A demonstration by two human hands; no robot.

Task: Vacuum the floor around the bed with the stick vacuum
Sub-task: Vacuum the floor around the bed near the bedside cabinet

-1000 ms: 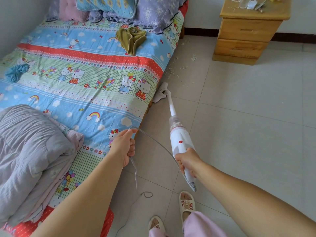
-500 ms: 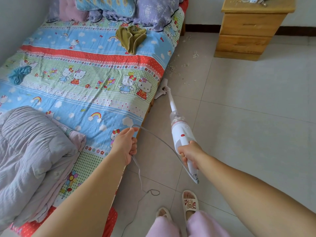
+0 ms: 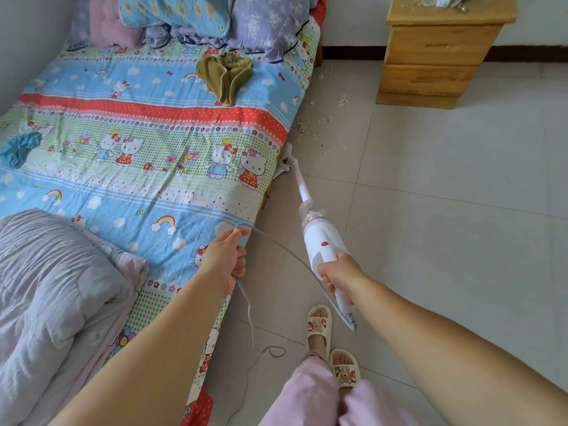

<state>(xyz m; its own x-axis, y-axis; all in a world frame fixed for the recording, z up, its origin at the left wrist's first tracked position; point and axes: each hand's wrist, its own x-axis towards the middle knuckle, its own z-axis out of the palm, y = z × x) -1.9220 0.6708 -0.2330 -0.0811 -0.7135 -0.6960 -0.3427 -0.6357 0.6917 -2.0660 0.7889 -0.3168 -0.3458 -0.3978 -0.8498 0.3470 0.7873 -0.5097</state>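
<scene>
We're gripping the white plastic stick vacuum point(image 3: 321, 241) right-handed point(image 3: 339, 273), its axis pointing ahead toward scattered pale crumbs point(image 3: 310, 124); left hand point(image 3: 226, 261) is clutching the thin grey cord point(image 3: 276, 249).

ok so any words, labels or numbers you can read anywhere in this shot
None can be read.
White stick vacuum: a red mark on its body, no lettering legible.
Cartoon-cat printed bedsheet: pictures only.
Cream bear slippers: a bear patch; any text is too small to tell.

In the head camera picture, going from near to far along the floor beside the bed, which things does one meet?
Cream teddy-bear slippers → right hand gripping the white stick vacuum → vacuum floor head → scattered pale debris → wooden bedside cabinet.
</scene>
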